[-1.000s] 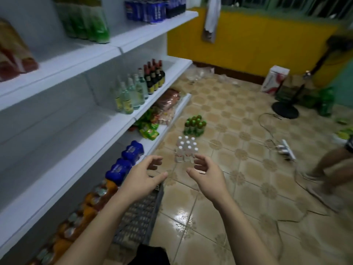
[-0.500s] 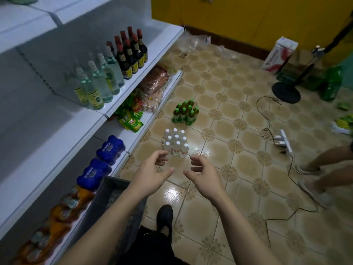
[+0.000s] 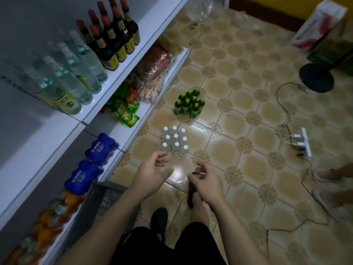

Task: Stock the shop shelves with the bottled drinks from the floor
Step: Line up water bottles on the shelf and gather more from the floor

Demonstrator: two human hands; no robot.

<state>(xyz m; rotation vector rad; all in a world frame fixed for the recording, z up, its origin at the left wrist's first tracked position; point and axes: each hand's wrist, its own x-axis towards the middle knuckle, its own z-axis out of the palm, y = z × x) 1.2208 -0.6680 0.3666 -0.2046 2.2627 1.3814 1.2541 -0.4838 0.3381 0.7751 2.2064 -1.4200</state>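
Note:
A cluster of several clear white-capped bottles stands on the tiled floor just ahead of me. Beyond it stands a group of several green-capped bottles. My left hand and my right hand hover side by side just short of the clear bottles, fingers loosely curled, holding nothing. White shelves run along my left, with clear glass bottles and dark red-capped bottles on the middle shelf.
The bottom shelf holds blue drink packs, orange bottle packs and snack bags. A dark crate stands by my left leg. A power strip with cables, a fan base and another person's feet are on the right.
The view has tilted down and moved closer to the floor bottles. Both hands have stayed empty and come nearer the clear bottles.

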